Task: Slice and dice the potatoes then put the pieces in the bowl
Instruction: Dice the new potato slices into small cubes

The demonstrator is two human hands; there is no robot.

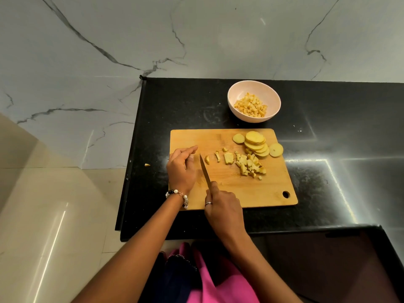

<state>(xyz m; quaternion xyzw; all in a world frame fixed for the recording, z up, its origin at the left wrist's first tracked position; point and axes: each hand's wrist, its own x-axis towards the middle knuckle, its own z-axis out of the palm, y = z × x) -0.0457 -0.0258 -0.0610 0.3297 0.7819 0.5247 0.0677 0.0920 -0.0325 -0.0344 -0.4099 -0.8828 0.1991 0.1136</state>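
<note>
A wooden cutting board [240, 193] lies on the black counter. My right hand [223, 209] grips a knife [205, 169] whose blade points away over the board's left part. My left hand [182, 165] hovers with loosely curled fingers just left of the blade, holding nothing that I can see. Short potato strips [228, 159] and a heap of diced potato [250, 165] lie mid-board. A stack of round potato slices [256, 143] sits at the board's far right corner. A pale pink bowl [240, 115] behind the board holds diced potato [251, 106].
One round slice [276, 149] overhangs the board's right edge. A stray potato bit [147, 164] lies on the counter left of the board, near the counter's left edge [131, 162]. A marble wall rises behind; tiled floor lies to the left.
</note>
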